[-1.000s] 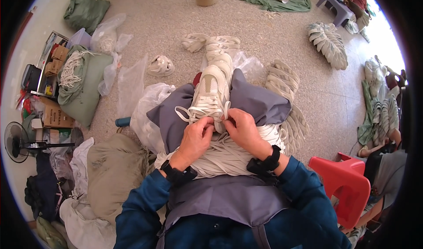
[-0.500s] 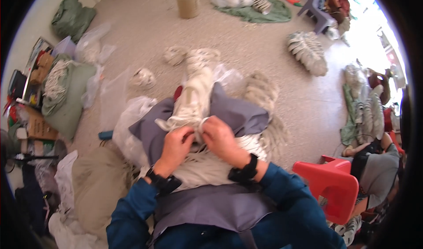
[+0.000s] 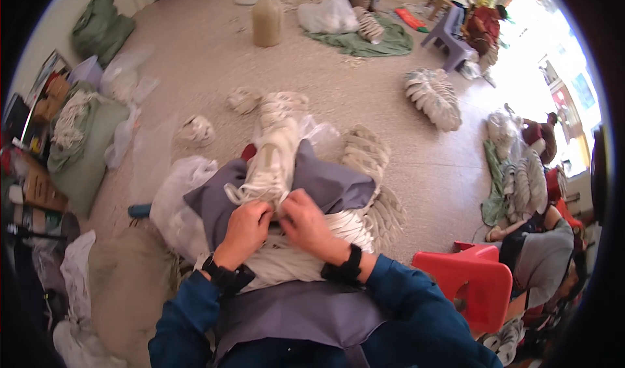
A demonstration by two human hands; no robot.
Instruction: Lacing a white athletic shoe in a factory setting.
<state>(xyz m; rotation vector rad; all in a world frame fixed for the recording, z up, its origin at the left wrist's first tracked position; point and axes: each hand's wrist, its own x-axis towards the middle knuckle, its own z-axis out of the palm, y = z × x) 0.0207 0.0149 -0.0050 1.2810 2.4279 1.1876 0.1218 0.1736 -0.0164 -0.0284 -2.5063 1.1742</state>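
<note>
Both hands meet over a white shoe (image 3: 270, 166) that lies toe-away on a grey cloth (image 3: 329, 185) across the person's lap. The left hand (image 3: 245, 228) comes up from the lower left, wrist slightly bent, fingers curled tight and pinched on the white lace (image 3: 242, 192) at the near end of the shoe. The right hand (image 3: 306, 223) comes in from the lower right, knuckles up, fingers folded down and pressed on the same spot; the 2 hands touch each other at the fingertips. Whether the right fingers pinch the lace or only press on it cannot be told. Each wrist wears a black band (image 3: 345, 270), and both sleeves are blue.

Under the hands sits a heap of white pieces (image 3: 338, 228), touching the cloth. A grey apron (image 3: 293, 312) covers the lap nearer the body. A red stool (image 3: 469, 283) stands just right of the right elbow. Beyond the shoe, more white shoes lie on the speckled floor (image 3: 195, 55), with a clear bag (image 3: 189, 192) to the left. Far back stands a tan jug (image 3: 267, 21) near a green sheet (image 3: 371, 42). Another person (image 3: 543, 257) sits at the right edge.
</note>
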